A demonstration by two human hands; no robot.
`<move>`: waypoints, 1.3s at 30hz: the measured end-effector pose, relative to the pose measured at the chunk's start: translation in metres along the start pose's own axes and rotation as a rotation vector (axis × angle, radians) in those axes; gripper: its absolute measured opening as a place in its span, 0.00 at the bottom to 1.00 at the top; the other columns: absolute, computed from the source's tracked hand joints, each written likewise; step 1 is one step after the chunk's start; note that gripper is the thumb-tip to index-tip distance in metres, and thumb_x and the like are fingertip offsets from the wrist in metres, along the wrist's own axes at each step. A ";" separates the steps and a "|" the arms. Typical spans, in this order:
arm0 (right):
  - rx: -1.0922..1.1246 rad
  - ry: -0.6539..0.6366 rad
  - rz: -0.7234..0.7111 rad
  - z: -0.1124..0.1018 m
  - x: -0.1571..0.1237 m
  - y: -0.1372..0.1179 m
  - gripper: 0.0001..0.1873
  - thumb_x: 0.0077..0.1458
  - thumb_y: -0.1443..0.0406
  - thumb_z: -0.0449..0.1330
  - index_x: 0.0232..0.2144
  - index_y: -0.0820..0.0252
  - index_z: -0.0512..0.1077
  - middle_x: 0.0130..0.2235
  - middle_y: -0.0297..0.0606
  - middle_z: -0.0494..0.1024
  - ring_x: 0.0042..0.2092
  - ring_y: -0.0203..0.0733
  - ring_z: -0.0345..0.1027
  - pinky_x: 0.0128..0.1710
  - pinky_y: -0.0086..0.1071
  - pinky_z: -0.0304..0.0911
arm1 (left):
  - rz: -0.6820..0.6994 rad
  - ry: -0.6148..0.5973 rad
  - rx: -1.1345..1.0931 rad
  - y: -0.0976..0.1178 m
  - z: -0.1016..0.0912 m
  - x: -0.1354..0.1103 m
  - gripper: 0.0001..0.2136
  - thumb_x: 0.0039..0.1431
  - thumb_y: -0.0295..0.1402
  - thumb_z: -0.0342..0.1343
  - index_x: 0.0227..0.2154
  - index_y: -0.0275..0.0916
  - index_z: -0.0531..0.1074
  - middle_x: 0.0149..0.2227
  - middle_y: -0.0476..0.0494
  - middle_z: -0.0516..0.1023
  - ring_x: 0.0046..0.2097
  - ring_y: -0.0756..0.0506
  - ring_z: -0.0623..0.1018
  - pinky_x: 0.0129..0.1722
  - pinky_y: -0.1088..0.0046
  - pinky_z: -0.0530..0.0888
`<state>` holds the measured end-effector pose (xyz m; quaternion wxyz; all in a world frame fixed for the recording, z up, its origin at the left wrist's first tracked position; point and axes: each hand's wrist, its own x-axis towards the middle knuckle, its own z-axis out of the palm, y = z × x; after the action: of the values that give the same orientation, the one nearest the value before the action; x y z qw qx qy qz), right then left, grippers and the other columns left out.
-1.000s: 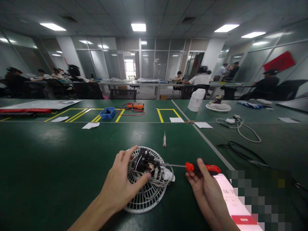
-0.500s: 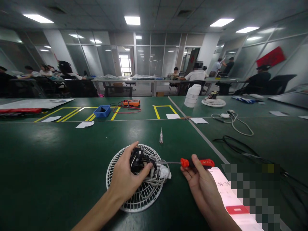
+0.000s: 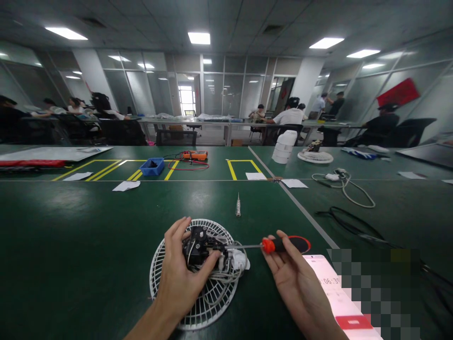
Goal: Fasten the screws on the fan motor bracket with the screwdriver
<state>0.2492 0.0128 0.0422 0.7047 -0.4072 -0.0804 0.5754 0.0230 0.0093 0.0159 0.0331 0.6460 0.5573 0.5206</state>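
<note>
A white round fan grille (image 3: 208, 314) lies flat on the green table, with a black fan motor unit (image 3: 197, 250) and bundled grey wires (image 3: 226, 274) on it. My left hand (image 3: 186, 269) is wrapped round the motor unit, thumb at its right side and fingers over its far left. In my right hand (image 3: 288, 264) is a red and black screwdriver (image 3: 274, 245), held by the handle between thumb and fingers. Its shaft points left, and the tip meets the black part of the unit; the exact contact spot is too small to make out.
Beyond the grille lies a small clear-handled screwdriver (image 3: 238, 206). A lit phone (image 3: 327, 278) is beside my right hand. Farther off are a blue bin (image 3: 153, 166), an orange multimeter (image 3: 195, 155), black cables (image 3: 348, 222) and another fan grille (image 3: 314, 157). People sit at tables behind.
The screwdriver's handle has turned about its shaft, and my right fingers have shifted on it. My left hand keeps its grip on the motor unit, its fingers now closer together. The view has shifted slightly.
</note>
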 end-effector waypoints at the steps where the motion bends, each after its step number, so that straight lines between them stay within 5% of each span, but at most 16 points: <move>1: -0.020 0.005 -0.011 -0.001 0.000 0.000 0.33 0.30 0.60 0.82 0.40 0.59 0.76 0.35 0.38 0.83 0.39 0.43 0.79 0.39 0.33 0.78 | -0.004 -0.008 0.002 -0.001 0.000 -0.001 0.37 0.57 0.46 0.65 0.65 0.48 0.56 0.63 0.39 0.64 0.58 0.39 0.74 0.55 0.54 0.79; 5: -0.091 -0.011 -0.022 -0.002 -0.003 0.000 0.28 0.32 0.58 0.82 0.36 0.59 0.77 0.31 0.34 0.81 0.32 0.37 0.75 0.33 0.29 0.76 | -0.004 -0.034 0.030 -0.003 0.000 -0.004 0.35 0.58 0.45 0.64 0.65 0.51 0.56 0.62 0.42 0.68 0.59 0.37 0.74 0.60 0.47 0.74; 9: -0.030 -0.018 -0.078 0.001 -0.005 -0.004 0.27 0.29 0.65 0.82 0.34 0.59 0.77 0.38 0.33 0.81 0.41 0.41 0.77 0.43 0.34 0.77 | 0.003 -0.068 0.037 -0.004 0.000 -0.004 0.35 0.60 0.44 0.63 0.66 0.51 0.54 0.61 0.42 0.69 0.61 0.37 0.73 0.62 0.44 0.72; 16: -0.002 -0.012 -0.073 0.002 -0.005 -0.005 0.28 0.29 0.65 0.81 0.35 0.55 0.77 0.37 0.32 0.80 0.42 0.42 0.76 0.44 0.36 0.76 | 0.226 -0.038 0.183 -0.002 -0.006 0.005 0.25 0.64 0.40 0.59 0.62 0.53 0.63 0.70 0.42 0.55 0.72 0.32 0.54 0.66 0.36 0.62; 20: -0.078 0.016 -0.061 0.000 -0.003 -0.003 0.26 0.33 0.61 0.81 0.36 0.56 0.77 0.34 0.31 0.79 0.32 0.36 0.73 0.32 0.29 0.74 | 0.200 -0.111 0.121 -0.003 -0.010 0.013 0.22 0.64 0.41 0.59 0.59 0.53 0.65 0.67 0.43 0.61 0.69 0.35 0.61 0.64 0.39 0.67; 24: -0.064 0.027 -0.075 0.002 -0.002 -0.003 0.27 0.29 0.64 0.82 0.34 0.58 0.77 0.35 0.33 0.80 0.34 0.38 0.74 0.33 0.29 0.74 | 0.146 -0.149 0.044 -0.005 -0.013 0.019 0.20 0.62 0.43 0.61 0.55 0.52 0.67 0.64 0.45 0.65 0.66 0.37 0.67 0.63 0.40 0.70; 34: 0.009 0.056 -0.066 -0.003 -0.001 -0.007 0.24 0.25 0.72 0.73 0.32 0.56 0.77 0.42 0.36 0.79 0.47 0.45 0.74 0.46 0.38 0.75 | 0.081 -0.292 -0.150 -0.012 -0.009 0.019 0.41 0.63 0.40 0.60 0.71 0.55 0.41 0.59 0.46 0.75 0.65 0.41 0.70 0.67 0.46 0.66; 39: -0.065 -0.038 -0.050 -0.009 0.005 -0.005 0.21 0.38 0.61 0.78 0.35 0.55 0.77 0.36 0.32 0.78 0.42 0.41 0.75 0.42 0.35 0.75 | 0.044 -0.221 -0.150 -0.009 -0.009 0.017 0.42 0.60 0.40 0.62 0.71 0.54 0.43 0.59 0.44 0.74 0.61 0.41 0.74 0.62 0.50 0.72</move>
<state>0.2594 0.0130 0.0381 0.7036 -0.4166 -0.1227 0.5624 0.0081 0.0208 0.0251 0.1310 0.7072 0.4953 0.4872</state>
